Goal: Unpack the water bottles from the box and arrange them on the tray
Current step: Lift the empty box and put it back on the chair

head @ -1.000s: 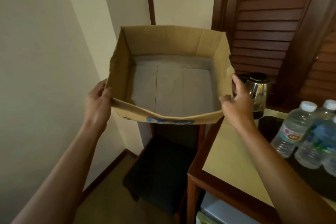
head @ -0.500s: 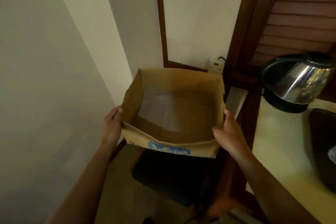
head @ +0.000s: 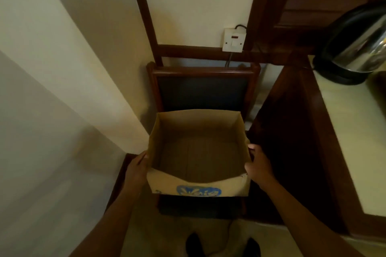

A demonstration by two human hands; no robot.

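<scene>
An open brown cardboard box [head: 198, 158] with a blue logo on its near side sits low over the dark seat of a wooden chair [head: 201, 89]. Nothing lies inside the box. My left hand [head: 136, 168] grips its left wall and my right hand [head: 258, 165] grips its right wall. No water bottles and no tray are in view.
A steel kettle [head: 355, 48] on a black base stands on the pale counter [head: 353, 131] at the right, whose dark wooden side runs next to the chair. A wall socket [head: 234, 39] with a cable is behind the chair. Cream walls close the left side. My shoes show at the bottom.
The box has gone down from chest height to the chair seat, with both hands still on it. My view has tilted downward, so the bottles and tray have left the frame.
</scene>
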